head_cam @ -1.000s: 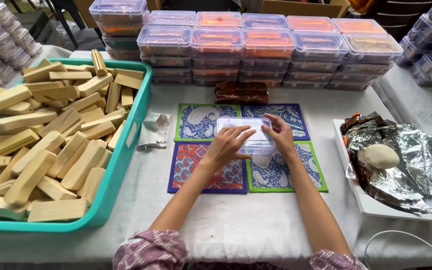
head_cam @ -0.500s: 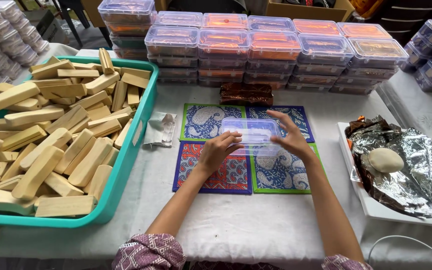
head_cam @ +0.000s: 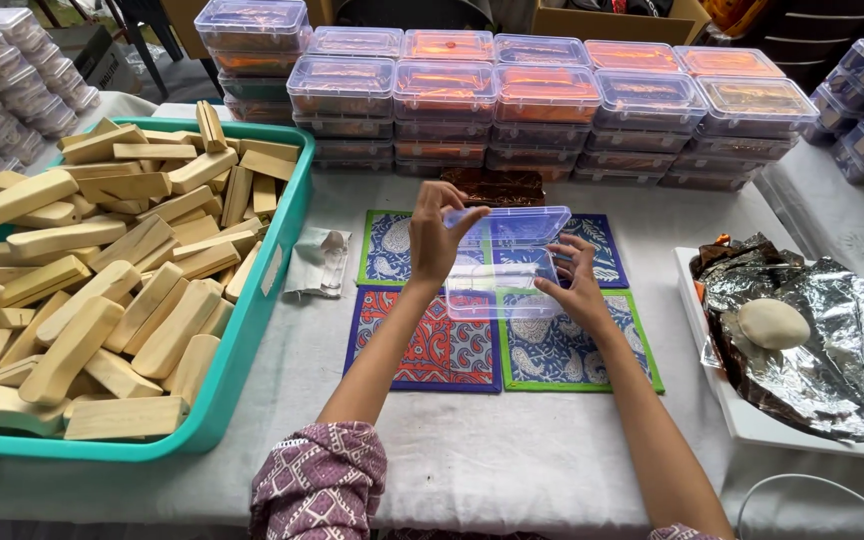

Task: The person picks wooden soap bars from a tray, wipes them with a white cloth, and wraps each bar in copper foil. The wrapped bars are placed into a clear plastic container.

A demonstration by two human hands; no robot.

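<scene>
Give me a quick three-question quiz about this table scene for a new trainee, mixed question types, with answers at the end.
1. True or false: the lid of the clear plastic box in the person's hands is raised open.
2. Multiple choice: what fills the teal bin on the left? A) wooden blocks B) foil sheets C) cloth mats
3. Short answer: what pale, round thing lies on the crumpled foil on the white tray?

Key
1. True. The left hand lifts the lid while the right hand steadies the base.
2. A, wooden blocks.
3. A ball of dough, or something much like it.
</scene>
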